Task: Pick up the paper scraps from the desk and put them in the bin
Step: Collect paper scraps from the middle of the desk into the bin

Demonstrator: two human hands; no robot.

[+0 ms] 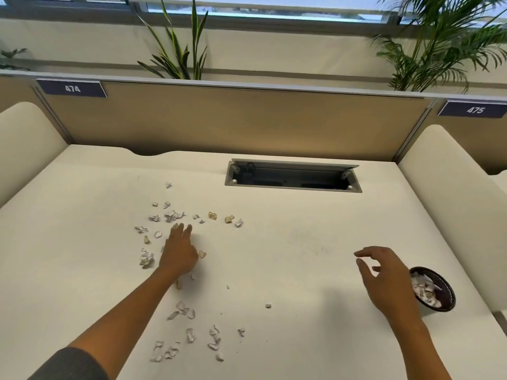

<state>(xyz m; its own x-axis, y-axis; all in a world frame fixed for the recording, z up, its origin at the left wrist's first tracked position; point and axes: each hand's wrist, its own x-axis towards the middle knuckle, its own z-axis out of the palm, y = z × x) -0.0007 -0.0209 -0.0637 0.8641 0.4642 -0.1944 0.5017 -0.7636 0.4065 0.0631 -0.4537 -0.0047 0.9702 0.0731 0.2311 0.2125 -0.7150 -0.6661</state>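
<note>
I see the cream surface (274,256) strewn with small torn white paper scraps (189,335), mostly left. My left hand (179,253) lies flat among them, fingers straight. My right hand (386,278) hovers loosely spread, empty, beside the small black mesh bin (441,286), partly filled.

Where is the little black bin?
In the head view, the bin sits on the desk at the right edge, just beyond the right hand, with paper scraps inside.

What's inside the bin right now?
The black mesh bin holds a heap of white paper scraps. The right hand covers its near-left rim; the bin's bottom is hidden under the scraps.
</note>
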